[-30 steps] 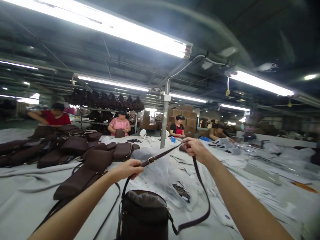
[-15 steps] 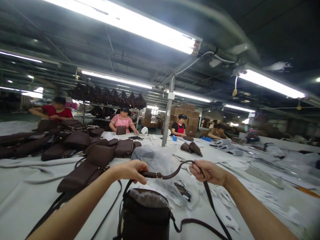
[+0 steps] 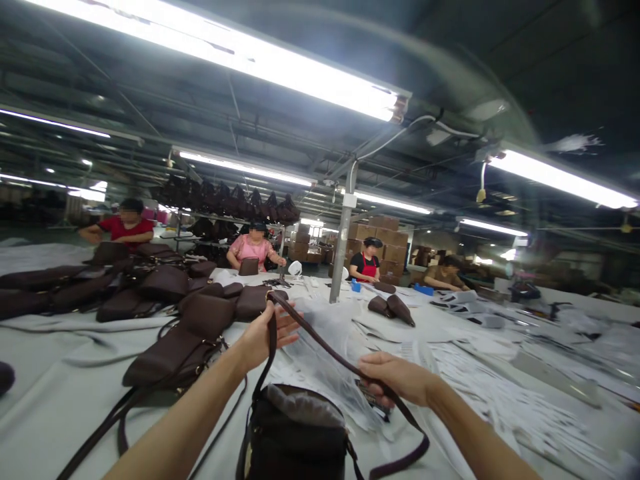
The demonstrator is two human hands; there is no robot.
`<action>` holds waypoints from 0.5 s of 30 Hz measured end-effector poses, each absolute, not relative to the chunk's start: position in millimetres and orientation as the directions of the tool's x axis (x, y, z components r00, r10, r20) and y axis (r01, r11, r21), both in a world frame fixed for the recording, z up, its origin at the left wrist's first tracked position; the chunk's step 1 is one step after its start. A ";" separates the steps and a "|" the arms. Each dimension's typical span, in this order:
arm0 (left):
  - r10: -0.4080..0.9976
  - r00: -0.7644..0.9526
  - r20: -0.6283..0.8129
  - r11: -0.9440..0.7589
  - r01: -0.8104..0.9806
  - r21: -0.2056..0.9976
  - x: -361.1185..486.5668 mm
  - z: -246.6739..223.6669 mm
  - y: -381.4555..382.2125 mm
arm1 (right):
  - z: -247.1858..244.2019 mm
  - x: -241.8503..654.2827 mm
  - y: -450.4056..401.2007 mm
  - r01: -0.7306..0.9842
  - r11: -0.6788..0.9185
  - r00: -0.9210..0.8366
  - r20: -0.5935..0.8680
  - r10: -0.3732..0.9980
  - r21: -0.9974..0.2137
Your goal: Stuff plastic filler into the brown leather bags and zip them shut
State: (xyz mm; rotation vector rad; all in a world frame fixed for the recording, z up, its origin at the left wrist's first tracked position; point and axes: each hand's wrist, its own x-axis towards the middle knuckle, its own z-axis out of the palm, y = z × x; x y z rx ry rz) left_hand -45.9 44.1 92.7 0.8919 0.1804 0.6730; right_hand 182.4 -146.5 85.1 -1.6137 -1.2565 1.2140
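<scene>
A dark brown shoulder bag (image 3: 297,433) stands upright in front of me, its top open and clear plastic stuffing (image 3: 305,405) showing inside. Its long strap (image 3: 320,337) rises to my left hand (image 3: 263,337), which pinches it near a gold buckle (image 3: 270,293) at the thumb, the other fingers stretched out. Lower and to the right, my right hand (image 3: 397,377) grips the same strap between thumb and fingers. From there the strap loops down to the right of the bag.
Brown bags (image 3: 170,283) lie piled at left, one (image 3: 175,347) beside my left forearm. Clear plastic (image 3: 325,327) lies behind the bag; white strips (image 3: 505,393) spread at right. A metal post (image 3: 341,253) rises from the table. Several co-workers, one in pink (image 3: 255,247), sit beyond.
My left hand has risen, lifting the strap's buckle higher. My right hand has moved lower along the strap, which now slopes down between my hands. The view has shifted slightly.
</scene>
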 end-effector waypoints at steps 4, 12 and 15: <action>0.699 0.702 0.136 0.561 -0.657 0.504 -40.9 94.5 50.6 | 69.7 150.5 -123.2 0.421 -0.286 -0.011 -0.320 0.947 -0.861; 0.902 0.392 -0.179 0.421 -0.710 0.564 -83.3 78.9 105.8 | 66.6 169.0 -143.8 0.867 0.038 0.095 0.241 0.966 -0.497; 0.876 0.469 -0.113 0.406 -0.592 0.696 -64.7 81.7 85.8 | 73.9 160.6 -132.9 0.977 0.113 -0.038 0.376 0.926 -0.180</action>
